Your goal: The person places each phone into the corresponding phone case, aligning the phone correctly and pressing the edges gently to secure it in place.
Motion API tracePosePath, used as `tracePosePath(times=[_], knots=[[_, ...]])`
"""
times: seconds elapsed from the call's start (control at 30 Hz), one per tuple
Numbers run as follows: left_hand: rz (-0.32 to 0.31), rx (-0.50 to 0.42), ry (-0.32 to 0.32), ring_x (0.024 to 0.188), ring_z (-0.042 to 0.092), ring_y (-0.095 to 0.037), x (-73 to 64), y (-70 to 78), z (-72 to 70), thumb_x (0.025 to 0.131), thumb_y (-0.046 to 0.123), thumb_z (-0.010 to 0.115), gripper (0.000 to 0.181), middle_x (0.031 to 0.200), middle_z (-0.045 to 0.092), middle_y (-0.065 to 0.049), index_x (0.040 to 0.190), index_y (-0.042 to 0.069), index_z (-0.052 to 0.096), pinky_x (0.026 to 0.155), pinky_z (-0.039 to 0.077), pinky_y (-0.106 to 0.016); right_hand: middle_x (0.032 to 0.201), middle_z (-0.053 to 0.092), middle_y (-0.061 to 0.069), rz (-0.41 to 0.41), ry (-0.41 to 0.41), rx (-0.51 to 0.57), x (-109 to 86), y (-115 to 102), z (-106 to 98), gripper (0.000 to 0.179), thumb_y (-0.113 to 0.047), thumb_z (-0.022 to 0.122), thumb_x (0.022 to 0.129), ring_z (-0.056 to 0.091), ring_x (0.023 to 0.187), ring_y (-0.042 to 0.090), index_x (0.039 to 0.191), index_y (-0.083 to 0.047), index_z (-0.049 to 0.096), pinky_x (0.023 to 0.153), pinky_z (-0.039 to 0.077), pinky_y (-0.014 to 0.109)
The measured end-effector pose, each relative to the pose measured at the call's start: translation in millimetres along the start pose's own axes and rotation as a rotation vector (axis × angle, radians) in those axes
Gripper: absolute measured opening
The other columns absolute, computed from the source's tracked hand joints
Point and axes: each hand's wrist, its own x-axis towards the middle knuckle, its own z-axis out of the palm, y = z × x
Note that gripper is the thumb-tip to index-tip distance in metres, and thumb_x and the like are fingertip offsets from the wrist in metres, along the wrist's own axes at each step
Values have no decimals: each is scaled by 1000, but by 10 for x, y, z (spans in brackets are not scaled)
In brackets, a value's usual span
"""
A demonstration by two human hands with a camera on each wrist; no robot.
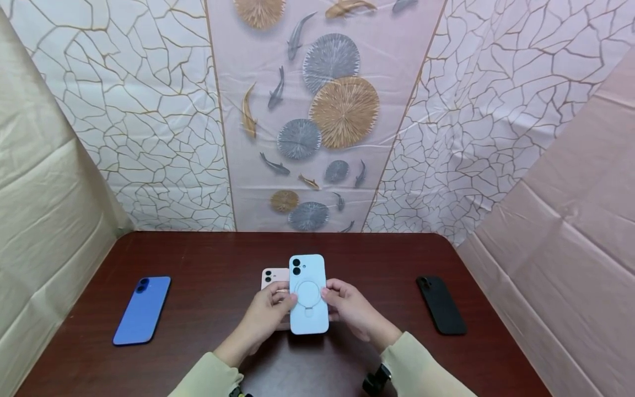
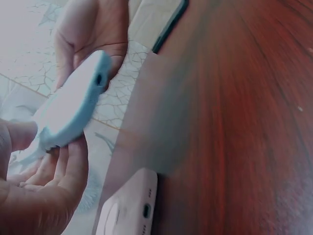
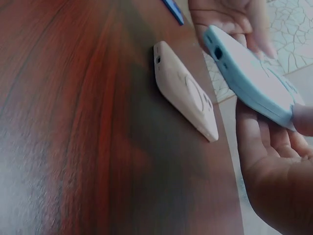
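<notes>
Both hands hold a phone in a light blue case, raised above the table with its back and two camera lenses facing up. My left hand pinches its left edge, thumb on the back and fingers beneath. On the opposite edge my right hand grips it in the same way. A ring outline shows on the back of the case. In the right wrist view the port end of the light blue phone points toward the upper left. Partly hidden by the left hand in the head view, a pink phone lies on the table.
A blue phone lies face down at the left of the dark wooden table. Toward the right edge lies a black phone. Patterned cloth hangs behind the table, with plain cloth along its sides.
</notes>
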Motion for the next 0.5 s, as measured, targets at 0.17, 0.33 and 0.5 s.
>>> tracePosePath(times=[0.17, 0.33, 0.5], knots=[[-41, -29, 102, 88, 68, -26, 44, 30, 14, 99, 34, 55, 49, 113, 65, -16, 132, -1, 49, 73, 56, -42, 103, 67, 11, 34, -67, -20, -55, 9, -38, 27, -22, 54, 101, 66, 90, 21, 114, 1, 55, 74, 55, 39], [-47, -73, 199, 89, 67, -22, 107, 48, 8, 100, 41, 50, 52, 106, 66, -16, 126, -4, 55, 76, 56, -38, 99, 67, 9, 50, -128, -57, -92, 31, -56, 24, -21, 54, 100, 66, 88, 21, 111, 1, 56, 73, 55, 39], [-64, -91, 181, 85, 67, -20, 120, 73, 10, 101, 41, 48, 53, 100, 66, -14, 123, -6, 55, 76, 56, -37, 99, 67, 10, 33, -149, -59, -107, 49, -57, 23, -18, 53, 101, 66, 88, 21, 112, 2, 56, 73, 55, 40]])
